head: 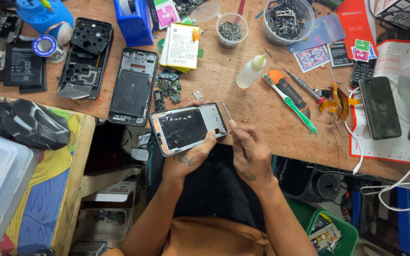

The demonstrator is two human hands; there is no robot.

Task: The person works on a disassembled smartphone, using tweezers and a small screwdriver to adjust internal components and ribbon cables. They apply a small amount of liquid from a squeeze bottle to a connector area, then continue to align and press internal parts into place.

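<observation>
My left hand (191,154) grips an opened phone frame (186,127) from below, its dark inside facing up, at the near edge of the wooden bench (257,102). My right hand (248,150) sits just right of the frame and pinches thin metal tweezers (226,110), the tips pointing up and away near the frame's right end. A small circuit board (169,84) and a tiny square part (197,95) lie just behind the frame.
Two more stripped phone frames (132,86) (86,57) lie to the left, a battery (181,45) behind. A glue bottle (250,71), green toothbrush (290,102), screwdrivers, cups of screws (231,29), a dark phone (379,107) and white cables (395,185) fill the right. A mouse (34,124) rests at left.
</observation>
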